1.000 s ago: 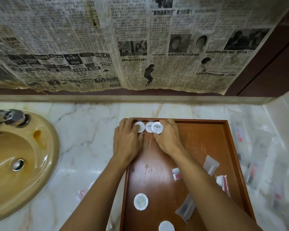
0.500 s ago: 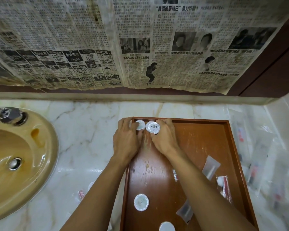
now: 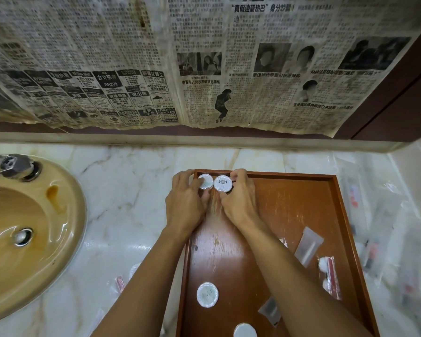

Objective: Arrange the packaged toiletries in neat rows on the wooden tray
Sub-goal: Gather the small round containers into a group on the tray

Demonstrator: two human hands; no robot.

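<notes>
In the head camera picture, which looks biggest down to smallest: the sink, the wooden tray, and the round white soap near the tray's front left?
1. The wooden tray and the sink look about alike; the sink is cut off at the picture's edge, so I won't rank them.
2. The round soap is clearly smallest.

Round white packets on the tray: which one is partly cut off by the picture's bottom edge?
The round packet nearest the person, at the wooden tray's near end. The other loose one shows whole, and two sit between the hands at the far corner.

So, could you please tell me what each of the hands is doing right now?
Left hand: holding the left round soap.
Right hand: gripping the right round soap.
</notes>
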